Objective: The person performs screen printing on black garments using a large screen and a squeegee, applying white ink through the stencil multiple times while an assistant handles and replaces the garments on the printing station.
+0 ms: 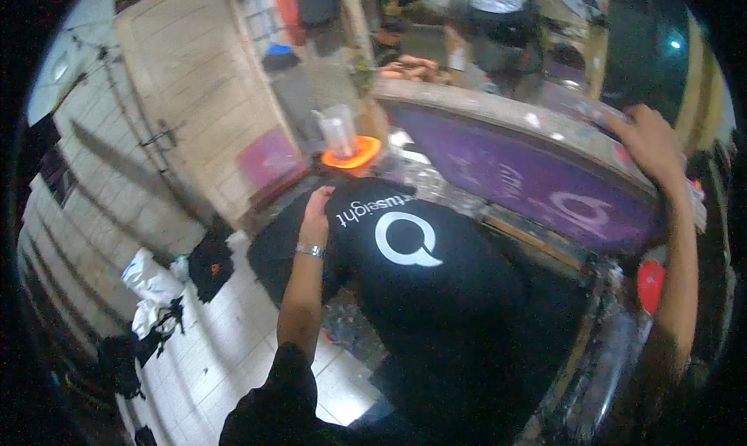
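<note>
A dark garment (467, 267) with a white ring-shaped logo and lettering lies spread in front of me, its folds hanging at the left. At its upper left edge is my left hand (315, 215), with a metal-banded watch on the wrist; the fingers are closed on the cloth, fingertips partly hidden. Beyond the garment a purple screen-printing frame (498, 166) with a wooden rim stands tilted up, a pale ring logo on its mesh. My right hand (652, 143) is at the frame's upper right end, fingers bent over the rim.
An orange dish (352, 153) holding a clear plastic cup (338, 127) stands left of the frame. A red round object (650, 286) lies beside my right forearm. White plastic bags (152, 286) and dark cloth (210, 267) are on the tiled floor at left, near a wooden door (183, 80).
</note>
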Tool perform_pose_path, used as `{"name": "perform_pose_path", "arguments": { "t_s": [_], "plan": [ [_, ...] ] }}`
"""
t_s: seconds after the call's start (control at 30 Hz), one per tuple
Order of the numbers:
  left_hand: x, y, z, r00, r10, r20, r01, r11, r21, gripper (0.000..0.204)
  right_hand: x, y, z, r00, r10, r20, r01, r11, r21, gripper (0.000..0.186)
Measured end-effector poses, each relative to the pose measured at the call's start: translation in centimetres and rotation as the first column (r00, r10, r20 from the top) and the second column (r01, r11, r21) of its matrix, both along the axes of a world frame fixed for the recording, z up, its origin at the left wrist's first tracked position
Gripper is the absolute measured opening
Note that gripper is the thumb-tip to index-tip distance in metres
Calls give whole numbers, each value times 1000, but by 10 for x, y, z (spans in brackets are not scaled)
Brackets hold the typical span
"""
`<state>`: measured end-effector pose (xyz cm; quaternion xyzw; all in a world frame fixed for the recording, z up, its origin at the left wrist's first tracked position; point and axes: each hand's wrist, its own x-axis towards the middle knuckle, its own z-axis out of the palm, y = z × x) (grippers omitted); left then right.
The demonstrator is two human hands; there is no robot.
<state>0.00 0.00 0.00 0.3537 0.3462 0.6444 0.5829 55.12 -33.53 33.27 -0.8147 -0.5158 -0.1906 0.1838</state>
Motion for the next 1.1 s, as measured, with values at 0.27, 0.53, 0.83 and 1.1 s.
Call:
{"name": "perform_pose_path", "arguments": {
  "t_s": [0.27, 0.53, 0.83, 1.1],
  "plan": [
    [-266, -99, -77, 548, 448, -706, -402, 881, 248, 23, 30, 19, -20, 998, -39, 48, 31, 986, 161, 74],
    [-216, -177, -71, -591, 516, -619, -498, 371, 784, 21, 14, 13, -9, 999, -32, 41, 27, 994, 108, 68],
    [225, -375, -4, -95, 381, -920, 823, 550, 143, 66, -63, -30, 38, 994, 113, 2, -113, 993, 24, 68],
    [280, -257, -5, 22, 504, -863, 520, 732, 441, 45, -89, -30, 28, 982, 175, 64, -183, 971, 153, 68]
  ]
}}
